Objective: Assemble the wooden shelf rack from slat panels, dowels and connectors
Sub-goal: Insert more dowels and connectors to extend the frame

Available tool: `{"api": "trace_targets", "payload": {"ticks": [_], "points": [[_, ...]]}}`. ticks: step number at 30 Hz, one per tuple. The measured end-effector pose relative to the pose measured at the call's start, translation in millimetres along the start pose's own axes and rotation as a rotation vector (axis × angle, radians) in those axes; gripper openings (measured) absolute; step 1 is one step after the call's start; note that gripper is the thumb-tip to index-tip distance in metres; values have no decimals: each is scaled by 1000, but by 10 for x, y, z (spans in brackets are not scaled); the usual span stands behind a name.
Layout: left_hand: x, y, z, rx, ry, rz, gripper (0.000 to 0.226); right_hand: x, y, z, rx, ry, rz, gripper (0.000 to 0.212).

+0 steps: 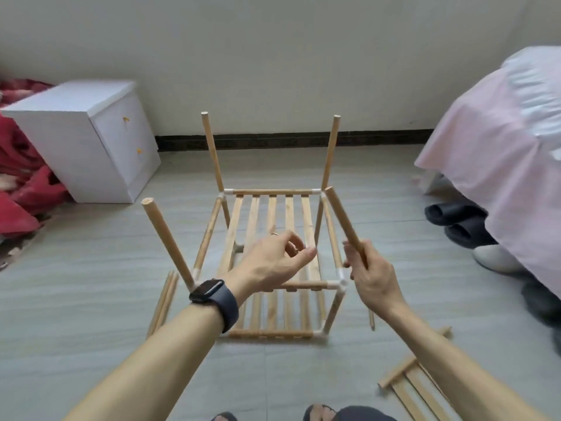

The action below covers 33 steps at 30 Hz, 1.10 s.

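Right hand (373,278): fingers wrapped round a dowel (343,220), which rises up-left from them. Left hand (270,262): fingers loosely curled, apparently empty, slat panel (252,217) beneath them.

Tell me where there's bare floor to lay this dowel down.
Bare floor lies between the cabinet and the rack; more between the rack and the slippers, and behind the rack up to the baseboard. Crowded: near right, by the slat panel, and left by the loose dowels.
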State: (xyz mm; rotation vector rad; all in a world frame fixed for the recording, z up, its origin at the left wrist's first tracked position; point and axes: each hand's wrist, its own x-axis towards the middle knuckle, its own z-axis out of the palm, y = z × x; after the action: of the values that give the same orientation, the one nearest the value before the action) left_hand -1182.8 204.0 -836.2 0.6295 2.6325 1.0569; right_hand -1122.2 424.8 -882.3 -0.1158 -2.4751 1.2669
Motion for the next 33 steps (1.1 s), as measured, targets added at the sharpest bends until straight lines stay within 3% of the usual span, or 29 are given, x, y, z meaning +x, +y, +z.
{"api": "trace_targets", "payload": {"ticks": [6,9,12,19,24,33], "points": [[301,-203,637,565,-134,119,65,240,84,-409,506,123,249,7],[458,-281,818,666,-182,124,71,315,45,-385,843,173,370,20],[540,-411,938,680,-249,51,67,367,3,-287,977,287,432,38],[586,-479,1025,606,-241,17,57,490,-45,-90,1058,393,434,49],[597,-442,1003,615,-263,-5,85,474,4,50,963,385,397,49],[616,-488,1084,643,-207,16,81,336,-69,296,736,137,91,49]]}}
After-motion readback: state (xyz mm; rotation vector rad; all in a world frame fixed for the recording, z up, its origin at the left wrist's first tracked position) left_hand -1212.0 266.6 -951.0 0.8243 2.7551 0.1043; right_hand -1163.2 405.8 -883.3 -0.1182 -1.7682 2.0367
